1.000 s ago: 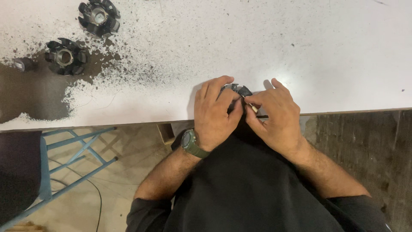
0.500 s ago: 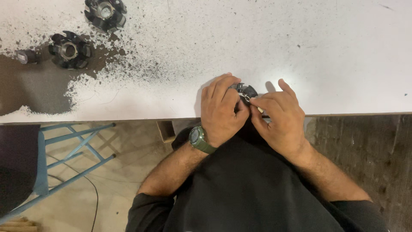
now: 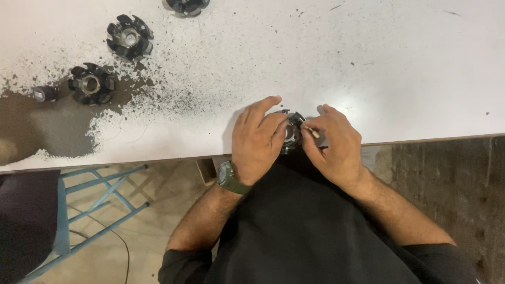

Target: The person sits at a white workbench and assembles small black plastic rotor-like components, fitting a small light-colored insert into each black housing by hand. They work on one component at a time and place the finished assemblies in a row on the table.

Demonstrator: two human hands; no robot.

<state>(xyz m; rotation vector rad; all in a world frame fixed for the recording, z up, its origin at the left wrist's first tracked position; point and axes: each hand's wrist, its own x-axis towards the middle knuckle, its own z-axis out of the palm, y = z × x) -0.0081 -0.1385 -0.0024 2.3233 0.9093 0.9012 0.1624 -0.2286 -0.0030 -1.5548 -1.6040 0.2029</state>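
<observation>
My left hand point(image 3: 259, 139) is closed around a small black toothed metal part with a round silver centre point(image 3: 292, 131), holding it at the near edge of the white table point(image 3: 368, 63). My right hand point(image 3: 335, 144) pinches a thin pale stick-like tool point(image 3: 311, 131) whose tip touches the part. Most of the part is hidden under my fingers. A dark green watch point(image 3: 229, 178) sits on my left wrist.
Three similar black toothed parts lie on the table's far left: one point(image 3: 91, 84), another point(image 3: 130, 38), and one cut off by the top edge point(image 3: 188, 5). A small dark cylinder point(image 3: 44, 93) lies beside a dark worn patch point(image 3: 47, 126). A blue metal frame point(image 3: 89, 205) stands below left.
Both hands stay together on the part at the table edge. The view has shifted, so the parts on the left now sit lower in the frame and a third has come into view.
</observation>
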